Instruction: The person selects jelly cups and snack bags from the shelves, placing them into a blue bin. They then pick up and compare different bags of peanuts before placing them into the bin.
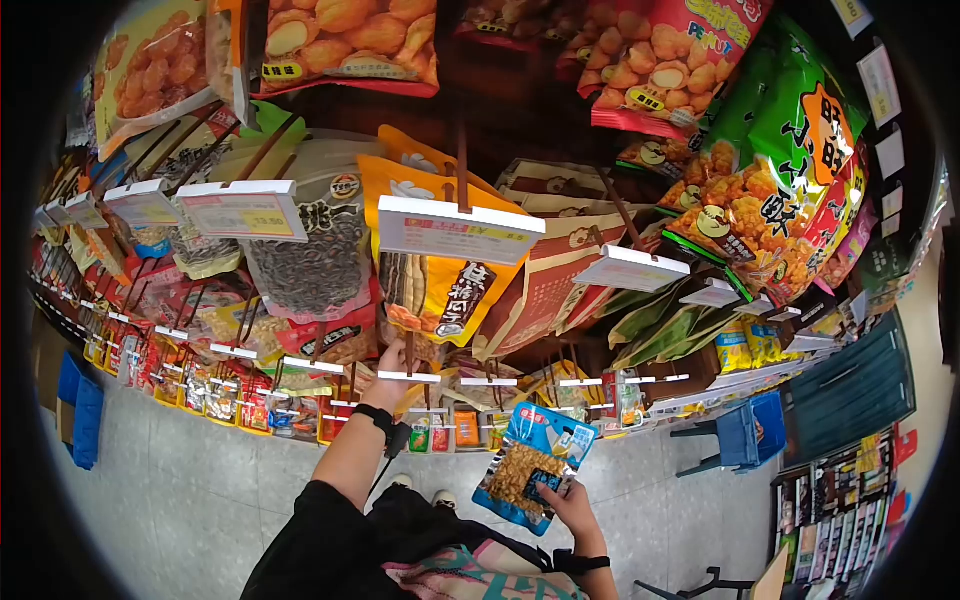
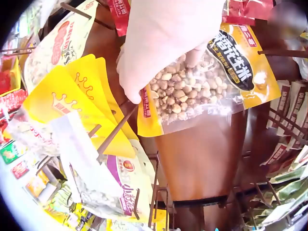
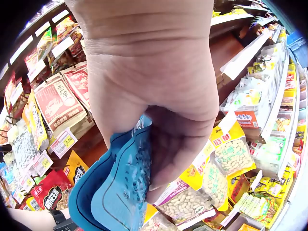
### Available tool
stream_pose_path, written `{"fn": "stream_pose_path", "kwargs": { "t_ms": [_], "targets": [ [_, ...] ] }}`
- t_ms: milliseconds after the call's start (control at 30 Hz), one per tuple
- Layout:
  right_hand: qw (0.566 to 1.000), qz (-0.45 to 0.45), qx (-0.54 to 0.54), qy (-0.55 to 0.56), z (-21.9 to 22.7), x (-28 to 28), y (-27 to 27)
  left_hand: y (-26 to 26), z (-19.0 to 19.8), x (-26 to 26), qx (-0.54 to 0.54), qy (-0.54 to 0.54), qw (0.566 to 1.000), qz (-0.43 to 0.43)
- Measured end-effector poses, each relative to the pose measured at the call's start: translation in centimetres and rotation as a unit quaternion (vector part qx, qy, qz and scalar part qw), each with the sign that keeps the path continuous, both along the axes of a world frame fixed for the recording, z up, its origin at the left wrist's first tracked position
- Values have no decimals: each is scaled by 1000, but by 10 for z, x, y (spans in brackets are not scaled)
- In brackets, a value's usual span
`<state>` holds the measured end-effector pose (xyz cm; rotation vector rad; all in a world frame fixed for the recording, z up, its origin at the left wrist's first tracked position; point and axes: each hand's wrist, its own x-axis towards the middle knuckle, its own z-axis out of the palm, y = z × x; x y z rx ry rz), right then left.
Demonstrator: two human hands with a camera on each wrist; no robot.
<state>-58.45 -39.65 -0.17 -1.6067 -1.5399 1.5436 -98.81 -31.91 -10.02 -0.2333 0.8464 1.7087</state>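
My right hand [image 1: 572, 508] holds a blue snack bag [image 1: 530, 465] with a clear window showing pale brown nuts, low in front of my body. In the right wrist view the fingers [image 3: 173, 149] curl round the blue bag, which bends and hangs at the left. My left hand [image 2: 168, 43] reaches in among the hanging pegs and grips a yellow bag of peanuts [image 2: 183, 91] from above. Its thumb lies at the bag's left edge, and the bag's clear window shows round nuts. In the head view a price tag and other bags partly hide this hand.
Metal pegs [image 2: 118, 127] with white price tags [image 1: 460, 230] stick out round my left hand. Yellow crown-marked bags [image 2: 72, 101] hang beside it. Above are an orange melon seed bag [image 1: 450, 290] and brown paper bags [image 1: 550, 280]. A blue stool [image 1: 750, 435] stands at the right.
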Motion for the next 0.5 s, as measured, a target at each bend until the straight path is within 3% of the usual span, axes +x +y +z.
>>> {"fn": "stream_pose_path", "kwargs": {
  "t_ms": [33,100,233,367,400,500],
  "targets": [
    [1000,0,-1,0,-1,-1,0,-6,-3,2,-1,0,1000,0],
    [1000,5,5,-19,-2,-2,1,-19,-9,10,127,-62,989,-46],
    [999,26,4,-35,-5,-4,6,-38,-17,27,54,-35,996,-56],
    [999,45,10,-8,-8,-6,10,-54,-20,37,70,-53,996,-23],
    [999,51,10,-5,-9,-6,11,-63,10,42,84,-37,995,-33],
    [998,62,5,-12,-14,-3,16,-80,22,49,24,-10,998,-60]
  ]
}}
